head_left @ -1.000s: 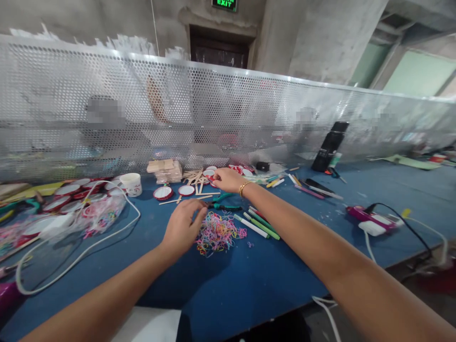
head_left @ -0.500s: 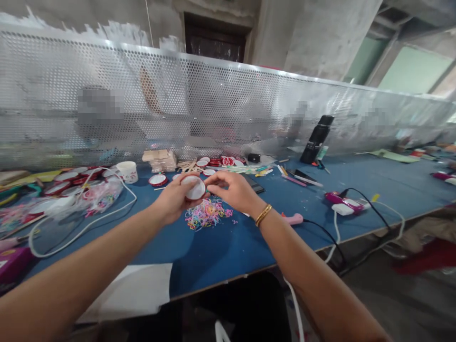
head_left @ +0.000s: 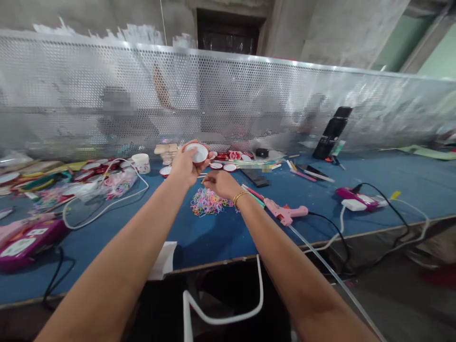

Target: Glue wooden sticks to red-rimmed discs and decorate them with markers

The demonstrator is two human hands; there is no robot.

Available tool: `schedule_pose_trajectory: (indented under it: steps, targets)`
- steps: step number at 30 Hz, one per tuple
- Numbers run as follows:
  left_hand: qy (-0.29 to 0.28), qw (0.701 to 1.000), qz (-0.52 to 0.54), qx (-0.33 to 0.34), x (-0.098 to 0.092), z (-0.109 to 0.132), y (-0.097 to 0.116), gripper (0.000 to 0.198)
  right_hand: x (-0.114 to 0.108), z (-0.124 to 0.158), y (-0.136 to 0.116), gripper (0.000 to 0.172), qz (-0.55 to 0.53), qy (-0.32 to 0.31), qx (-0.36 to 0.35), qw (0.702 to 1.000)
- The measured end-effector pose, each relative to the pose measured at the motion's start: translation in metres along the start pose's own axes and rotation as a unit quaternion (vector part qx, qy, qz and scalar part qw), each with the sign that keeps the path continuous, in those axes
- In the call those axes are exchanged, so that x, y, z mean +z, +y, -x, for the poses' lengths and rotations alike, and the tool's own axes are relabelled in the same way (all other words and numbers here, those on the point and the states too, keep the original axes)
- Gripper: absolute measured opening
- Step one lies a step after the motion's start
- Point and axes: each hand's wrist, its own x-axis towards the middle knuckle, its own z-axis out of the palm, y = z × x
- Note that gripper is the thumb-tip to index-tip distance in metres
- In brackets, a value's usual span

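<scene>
Left hand (head_left: 185, 164) holds a red-rimmed white disc (head_left: 198, 153) raised beyond the pile of bands (head_left: 207, 203). Right hand (head_left: 223, 183), fingers curled, is by the pile's far side; whether it grips anything, I cannot tell. Right of the pile lies a pink glue gun (head_left: 284, 212).

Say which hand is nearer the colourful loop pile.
Right. The right hand is low at the far side of the pile of colourful loops; whether it touches them can't be told. The left hand is raised farther off, beyond the pile, holding a red-rimmed lid.
</scene>
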Motion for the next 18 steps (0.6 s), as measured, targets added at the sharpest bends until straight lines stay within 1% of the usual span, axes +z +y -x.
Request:
schedule_pose_trajectory:
  steps: [2,5,7,8,10,11,13,14,16,18]
  targets:
    - [0.027,0.999,-0.019,0.037,-0.007,-0.008,0.003,0.037,0.007,0.008,-0.014,0.012,0.030,-0.043,-0.023,0.998]
    - [0.077,0.992,-0.037,0.091,-0.017,-0.018,0.015,0.036,0.022,0.026,-0.044,0.016,0.004,-0.142,-0.070,0.987]
    - [0.091,0.988,-0.035,0.122,-0.021,-0.025,0.024,0.035,0.033,0.039,-0.067,0.031,-0.011,-0.222,-0.137,0.965]
    - [0.092,0.987,-0.032,0.131,-0.022,-0.028,0.028,0.035,0.039,0.044,-0.078,0.039,-0.002,-0.242,-0.176,0.954]
    - [0.091,0.986,-0.026,0.138,-0.022,-0.033,0.032,0.037,0.051,0.053,-0.095,0.045,0.047,-0.242,-0.233,0.941]
    - [0.092,0.986,-0.026,0.136,-0.022,-0.034,0.032,0.039,0.056,0.057,-0.100,0.044,0.071,-0.225,-0.252,0.938]
    - [0.091,0.987,-0.031,0.129,-0.025,-0.034,0.027,0.041,0.066,0.062,-0.107,0.034,0.084,-0.193,-0.286,0.935]
    - [0.089,0.987,-0.036,0.127,-0.027,-0.033,0.023,0.041,0.070,0.064,-0.108,0.031,0.086,-0.182,-0.294,0.934]
    - [0.068,0.990,-0.047,0.115,-0.034,-0.030,0.013,0.041,0.074,0.066,-0.107,0.028,0.094,-0.173,-0.295,0.935]
    - [0.053,0.991,-0.061,0.106,-0.043,-0.025,0.004,0.037,0.072,0.063,-0.103,0.029,0.091,-0.184,-0.294,0.934]
